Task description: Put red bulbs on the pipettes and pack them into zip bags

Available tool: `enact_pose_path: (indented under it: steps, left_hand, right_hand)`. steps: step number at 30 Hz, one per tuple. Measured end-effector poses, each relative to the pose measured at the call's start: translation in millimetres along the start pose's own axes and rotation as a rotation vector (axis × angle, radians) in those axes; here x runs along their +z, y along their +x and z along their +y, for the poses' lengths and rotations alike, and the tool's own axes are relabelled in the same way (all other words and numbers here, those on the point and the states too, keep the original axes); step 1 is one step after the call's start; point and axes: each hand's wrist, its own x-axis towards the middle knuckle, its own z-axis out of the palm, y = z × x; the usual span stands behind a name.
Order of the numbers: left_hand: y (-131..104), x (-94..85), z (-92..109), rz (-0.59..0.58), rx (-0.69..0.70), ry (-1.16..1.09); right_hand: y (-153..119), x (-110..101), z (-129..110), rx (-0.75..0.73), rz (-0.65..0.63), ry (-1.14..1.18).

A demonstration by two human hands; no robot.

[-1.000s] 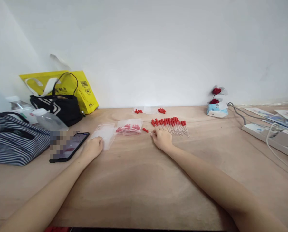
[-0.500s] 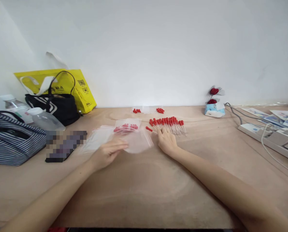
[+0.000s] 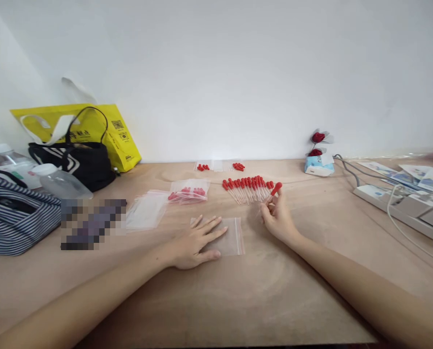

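Observation:
My left hand lies flat with fingers spread on a clear zip-lock bag, its zip edge facing right. My right hand pinches a dropper with a red rubber bulb, tilted, bulb end up; its thin clear tube is partly hidden by the fingers. Just behind and left of that hand, several more droppers lie in a row, bulbs toward the wall. A pile of filled bags with red bulbs showing sits beyond my left hand, beside a stack of flat clear bags.
Near the wall lie more bags with red bulbs. At left are a phone-like blurred item, a striped bag, bottles, a black bag and a yellow bag. A tissue pack and power strip stand right.
My left hand has brought the clear bag nearer and opened flat over it. My right hand has lifted a dropper from the row and moved right.

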Motion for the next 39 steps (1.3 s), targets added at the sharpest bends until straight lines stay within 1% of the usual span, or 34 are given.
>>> enact_pose_path:
  steps: [2, 4, 7, 10, 16, 19, 21, 25, 28, 32, 39]
  left_hand:
    - [5.5, 5.9, 1.0, 0.038, -0.055, -0.004]
    - [8.2, 9.4, 1.5, 0.073, -0.086, -0.010]
    - [8.6, 10.8, 2.2, 0.101, -0.090, -0.028]
    - [7.4, 10.3, 2.9, 0.123, -0.092, -0.041]
    - [6.8, 11.3, 2.6, 0.147, -0.105, -0.059]
    - [6.2, 12.1, 2.3, 0.158, -0.105, -0.060]
    - [5.5, 12.5, 2.5, 0.193, -0.121, -0.072]
    - [4.5, 12.6, 3.3, 0.296, -0.138, -0.128]
    - [4.3, 12.1, 3.9, 0.320, -0.116, -0.149]
    - [3.0, 9.7, 2.6, 0.299, -0.105, -0.136]
    - [-4.8, 2.7, -7.0, 0.161, -0.070, -0.108]
  right_hand:
    - [-5.1, 7.6, -6.8, 0.122, -0.055, 0.152]
    - [-7.2, 13.5, -12.2, 0.242, -0.065, 0.260]
    - [-4.9, 17.5, -15.7, 0.399, -0.033, 0.370]
    - [-1.5, 17.4, -15.0, 0.478, -0.010, 0.407]
    - [-2.6, 16.7, -13.8, 0.459, -0.049, 0.396]
    - [-2.8, 16.9, -14.8, 0.470, -0.066, 0.449]
    - [-2.3, 17.0, -15.6, 0.467, -0.075, 0.476]
    - [-2.0, 17.0, -15.3, 0.450, -0.080, 0.459]
    - [-3.3, 16.7, -14.4, 0.441, -0.100, 0.469]
    - [-5.4, 17.7, -14.8, 0.445, -0.089, 0.471]
    - [-4.4, 17.7, -10.6, 0.459, -0.213, 0.475]
